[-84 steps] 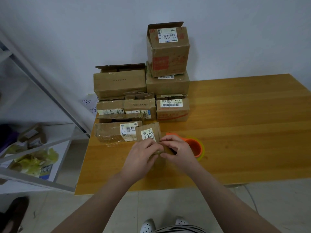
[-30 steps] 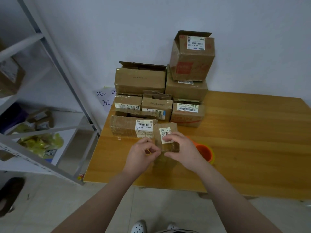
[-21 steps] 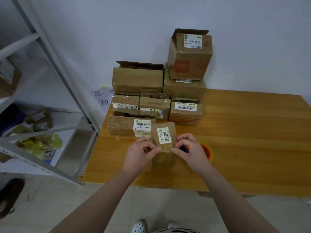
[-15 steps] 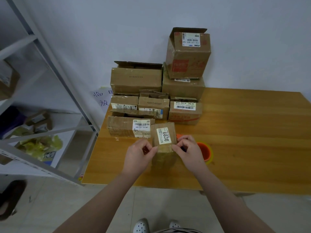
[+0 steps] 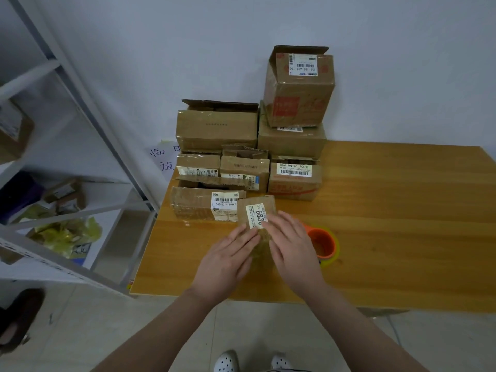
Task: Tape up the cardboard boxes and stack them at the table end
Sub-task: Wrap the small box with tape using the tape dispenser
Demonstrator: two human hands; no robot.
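Under the left hand (image 5: 228, 260) and right hand (image 5: 292, 248) sits the small box (image 5: 257, 208), fingers flat, pressing. Its long side points at the pile (image 5: 244, 167) just beyond.

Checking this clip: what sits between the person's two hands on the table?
In the head view, the small labelled box stands between the left hand and right hand, both laying straight fingers on it.

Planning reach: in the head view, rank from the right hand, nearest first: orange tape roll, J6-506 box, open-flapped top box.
1. The orange tape roll, just right of the right hand.
2. The J6-506 box, behind it on the table.
3. The open-flapped top box, highest, at the far end.
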